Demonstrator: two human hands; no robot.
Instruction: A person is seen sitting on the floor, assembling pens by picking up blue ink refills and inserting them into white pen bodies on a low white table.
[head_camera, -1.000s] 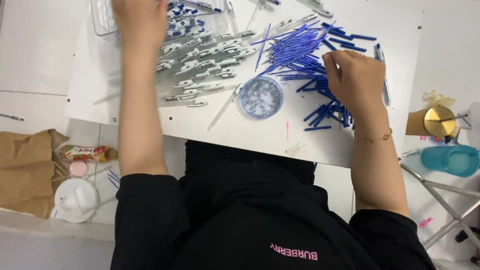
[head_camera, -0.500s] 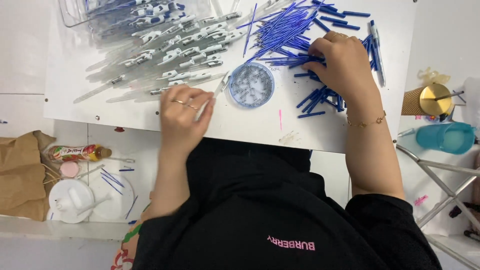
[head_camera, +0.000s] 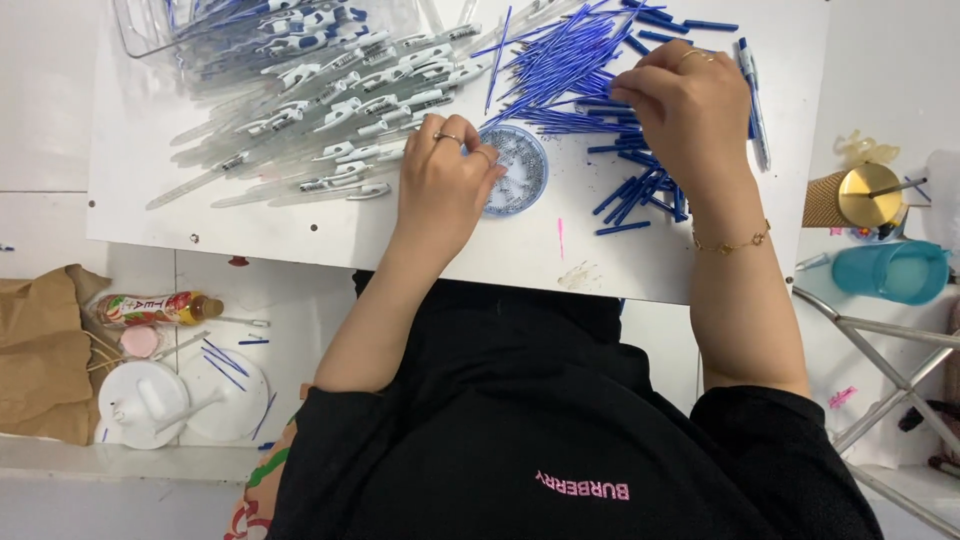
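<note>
We sit over the white bench (head_camera: 300, 225), which carries all the pen parts. Our left hand (head_camera: 440, 195) rests just inside the near edge, its fingers (head_camera: 478, 160) curled down onto the rim of the small round dish of tiny metal springs (head_camera: 520, 170); whether they have pinched a spring we cannot tell, since the fingertips hide the contact. Our right hand (head_camera: 685, 105) lies toward the far right of the bench on the heap of blue refills (head_camera: 570, 70), fingers bent and closed over several of them, though which single refill is gripped is not clear. The clear pen barrels (head_camera: 330, 120) are fanned across the far left, spilling from a clear plastic tub (head_camera: 160, 30) at the far left corner.

To do this well, in our judgement, we should lift one spring only, pinching it by its end so it does not tangle with its neighbours, and draw out one refill along its length rather than across the heap, so the rest stay put near the right edge.
</note>
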